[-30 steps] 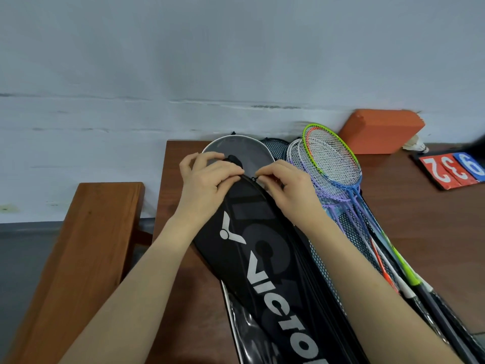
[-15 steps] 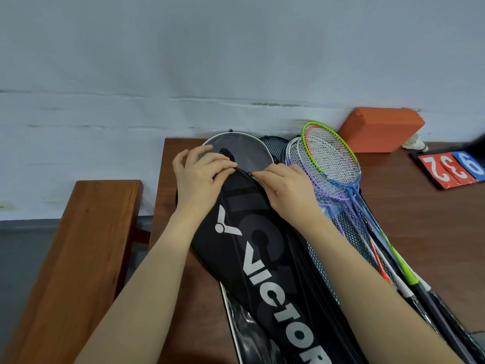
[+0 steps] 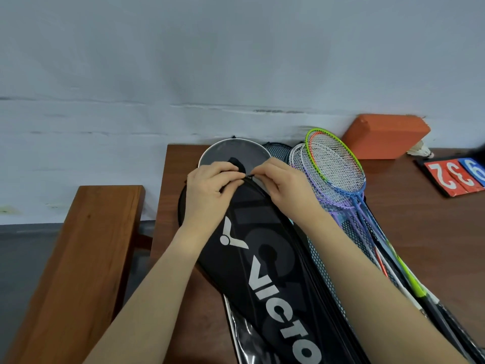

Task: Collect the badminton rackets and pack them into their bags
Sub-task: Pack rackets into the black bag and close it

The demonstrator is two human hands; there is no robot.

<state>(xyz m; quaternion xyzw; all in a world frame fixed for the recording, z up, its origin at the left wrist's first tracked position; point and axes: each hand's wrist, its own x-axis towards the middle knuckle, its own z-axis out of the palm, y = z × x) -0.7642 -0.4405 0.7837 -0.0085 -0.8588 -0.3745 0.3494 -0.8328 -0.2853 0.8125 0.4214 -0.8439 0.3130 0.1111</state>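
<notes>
Sports hall corner, rackets point(image 3: 333, 166), score flip cards point(image 3: 456, 174), shuttlecock point(image 3: 420, 151)

bag point(image 3: 262, 258) on table point(image 3: 433, 232) | rackets point(image 3: 333, 169) right of bag | bench point(image 3: 86, 258) left of table

You get a single wide-angle view, worn on your head, looking forward and down. It sits close: your two forearms enter from the bottom edge and meet just above centre, over the dark brown wooden table point(image 3: 420, 227) filling the lower right. The pale blue-grey painted wall point(image 3: 236, 61) ahead takes the whole upper half, curving with the lens. A reddish-brown wooden bench point(image 3: 86, 258) runs along the lower left, and the grey floor point(image 3: 15, 258) shows at the left edge. There is no second view to share anything with.
</notes>
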